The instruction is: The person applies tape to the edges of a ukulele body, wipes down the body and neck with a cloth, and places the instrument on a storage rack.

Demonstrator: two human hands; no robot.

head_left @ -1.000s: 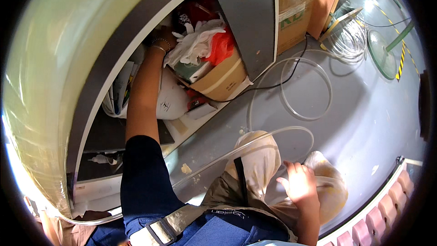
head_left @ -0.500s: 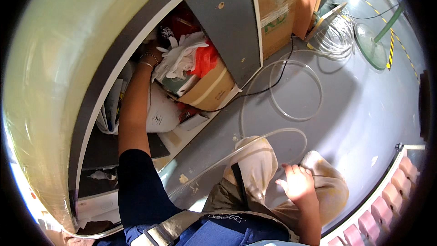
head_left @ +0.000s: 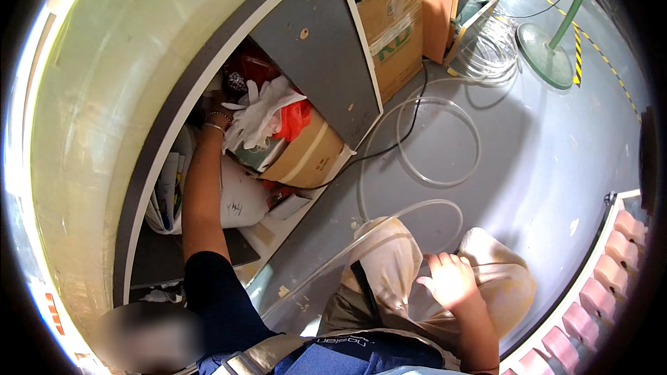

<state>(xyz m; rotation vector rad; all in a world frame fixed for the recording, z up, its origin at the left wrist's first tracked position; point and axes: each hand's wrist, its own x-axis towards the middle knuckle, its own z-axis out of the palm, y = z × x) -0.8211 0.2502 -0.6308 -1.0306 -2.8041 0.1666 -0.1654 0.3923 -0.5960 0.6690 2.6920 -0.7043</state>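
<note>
My left arm reaches into a low cabinet, and my left hand (head_left: 218, 103) is at the back, in shadow beside white gloves (head_left: 258, 117). Its fingers are hidden, so I cannot tell what they hold. The gloves lie heaped on an open cardboard box (head_left: 306, 156), with a red plastic bag (head_left: 295, 119) beside them. A white sack (head_left: 241, 196) with dark writing sits below, near my forearm. My right hand (head_left: 451, 279) rests on my knee with its fingers stretched out and nothing in it.
A grey panel (head_left: 316, 42) stands beside the opening. Clear tubing (head_left: 478, 140) loops over the floor towards a coil (head_left: 490, 52), and a black cable (head_left: 399, 140) crosses it. Beyond are a taped carton (head_left: 399, 48) and a green round-based stand (head_left: 545, 55). Pink blocks (head_left: 582, 323) line the lower right.
The whole view has shifted slightly. My left hand stays deep in the cabinet beside the gloves, which look a little rearranged. My right hand still rests on my knee.
</note>
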